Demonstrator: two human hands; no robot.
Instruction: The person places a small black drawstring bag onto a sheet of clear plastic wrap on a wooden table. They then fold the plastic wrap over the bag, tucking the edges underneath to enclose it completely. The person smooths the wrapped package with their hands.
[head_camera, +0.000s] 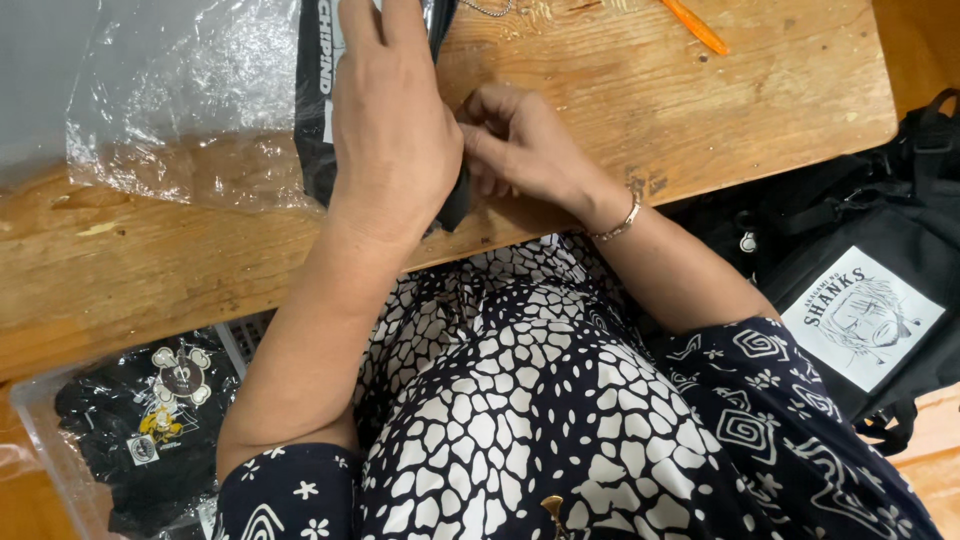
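Black garment — under left fingers.

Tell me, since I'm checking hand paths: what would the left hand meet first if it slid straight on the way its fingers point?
The left hand points up the frame, along the black folded item it presses. It would likely just ride further along that item; beyond it is out of view.

One head-worn view, steeply downward and close over the wooden table edge and wearer's lap

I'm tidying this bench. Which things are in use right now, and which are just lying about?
In use:
black folded item, pressed by left hand
its corner, pinched by right hand

Lying about:
clear plastic bag
orange pen
black printed bag
bagged black item
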